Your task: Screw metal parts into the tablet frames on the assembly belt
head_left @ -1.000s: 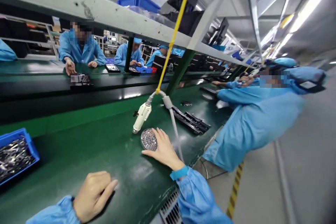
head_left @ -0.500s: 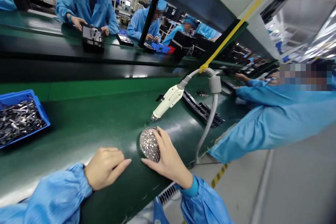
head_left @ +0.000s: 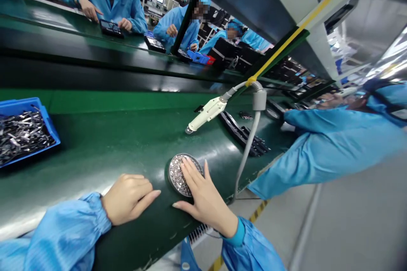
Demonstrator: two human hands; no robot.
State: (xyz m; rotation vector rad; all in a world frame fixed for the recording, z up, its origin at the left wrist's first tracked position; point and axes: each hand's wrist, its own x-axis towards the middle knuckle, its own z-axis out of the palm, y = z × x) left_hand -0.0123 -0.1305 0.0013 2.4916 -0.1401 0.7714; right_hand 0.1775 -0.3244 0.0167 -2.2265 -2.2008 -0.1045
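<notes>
A round, shallow dish (head_left: pixel 170 178) full of small silvery screws (head_left: pixel 178 173) stands on the green bench. Over it lies my right hand (head_left: pixel 203 194), fingers stretched flat with their tips on the screws and the thumb spread out beside the rim. My left hand (head_left: pixel 129 199) rests on the bench to the left of the dish. Its fingers are curled under and the thumb points toward the dish; whatever may be inside the curl is hidden. Above the dish hangs a cream electric screwdriver (head_left: pixel 206 114), touched by neither hand.
A blue bin (head_left: pixel 52 127) of small dark metal parts sits at the left. Black strips (head_left: pixel 243 133) lie right of the screwdriver, behind its hanging grey cable (head_left: pixel 251 139). A co-worker's blue sleeve (head_left: pixel 305 148) reaches in from the right. Other people work across the bench.
My right hand has gone from curving around the dish's right side to lying flat over the screws, fingers extended. The left hand has barely moved. Across the bench, a co-worker's device has been laid down flat.
</notes>
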